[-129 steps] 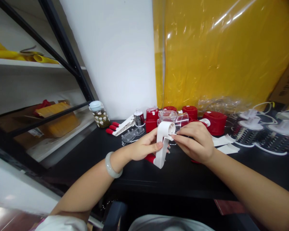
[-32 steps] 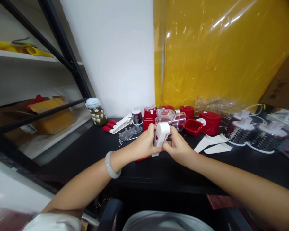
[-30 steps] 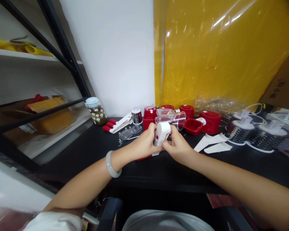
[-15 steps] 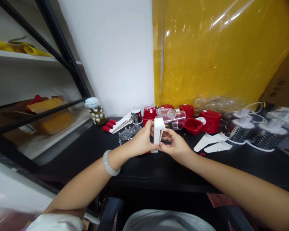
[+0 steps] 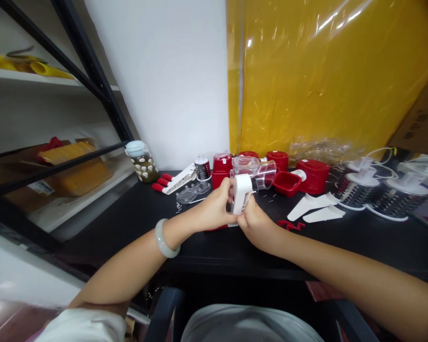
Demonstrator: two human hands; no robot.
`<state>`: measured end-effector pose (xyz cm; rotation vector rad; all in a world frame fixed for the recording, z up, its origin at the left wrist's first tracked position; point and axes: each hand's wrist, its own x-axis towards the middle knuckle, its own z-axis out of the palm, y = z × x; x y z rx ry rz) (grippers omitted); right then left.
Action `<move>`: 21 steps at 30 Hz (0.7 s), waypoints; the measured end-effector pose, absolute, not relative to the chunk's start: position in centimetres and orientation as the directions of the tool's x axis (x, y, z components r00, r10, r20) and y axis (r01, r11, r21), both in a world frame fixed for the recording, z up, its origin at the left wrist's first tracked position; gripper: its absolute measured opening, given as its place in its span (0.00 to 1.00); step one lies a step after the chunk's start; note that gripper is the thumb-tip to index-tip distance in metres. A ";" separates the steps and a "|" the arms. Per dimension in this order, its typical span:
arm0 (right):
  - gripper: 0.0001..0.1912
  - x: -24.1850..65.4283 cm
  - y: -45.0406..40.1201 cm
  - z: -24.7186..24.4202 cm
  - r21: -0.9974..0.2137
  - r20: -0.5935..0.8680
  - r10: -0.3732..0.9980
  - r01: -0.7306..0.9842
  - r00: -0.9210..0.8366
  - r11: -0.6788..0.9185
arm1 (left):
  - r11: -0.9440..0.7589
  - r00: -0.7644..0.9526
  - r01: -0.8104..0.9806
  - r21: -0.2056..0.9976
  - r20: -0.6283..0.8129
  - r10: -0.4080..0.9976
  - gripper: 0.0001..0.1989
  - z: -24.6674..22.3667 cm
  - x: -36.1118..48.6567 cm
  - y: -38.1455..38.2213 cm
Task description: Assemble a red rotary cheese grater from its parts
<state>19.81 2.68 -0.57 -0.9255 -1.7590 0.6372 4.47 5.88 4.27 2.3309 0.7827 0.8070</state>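
Note:
My left hand is closed around the left side of a white plastic handle part with a rounded top end, held upright above the black table. From the other side, my right hand grips the same part low down, its fingers partly hidden behind it. Below the hands a bit of something red and white shows, mostly covered. Small red plastic pieces lie to the right of my right hand. Beyond them are two white handle shells. Clear plastic pieces and small screws lie left of my left hand.
Behind the hands stand red housings, a red tray and a clear hopper. Drum graters are at the right. White handles with red grips and a lidded bottle sit at the left, near a shelf rack.
The white part has turned and tilted slightly to the right. My right hand has closed in under it, its fingers now mostly behind the part. More of the red pieces show.

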 end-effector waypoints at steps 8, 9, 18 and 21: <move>0.18 20.8 3.3 -0.3 -0.772 0.436 0.884 0.434 -0.170 0.464 | -0.669 0.619 0.342 0.660 0.378 0.689 0.27 4.5 4.4 5.9; 0.18 21.0 3.4 -0.3 -0.773 0.442 0.880 0.425 -0.171 0.471 | -0.673 0.620 0.356 0.648 0.375 0.689 0.27 4.5 4.4 5.9; 0.16 21.3 3.6 -0.3 -0.744 0.498 0.851 0.421 -0.168 0.518 | -0.620 0.603 0.339 0.708 0.342 0.721 0.32 4.5 4.0 7.1; 0.19 21.1 3.9 -0.7 -0.739 0.492 0.853 0.435 -0.172 0.514 | -0.607 0.576 0.355 0.711 0.345 0.741 0.31 4.3 4.0 7.3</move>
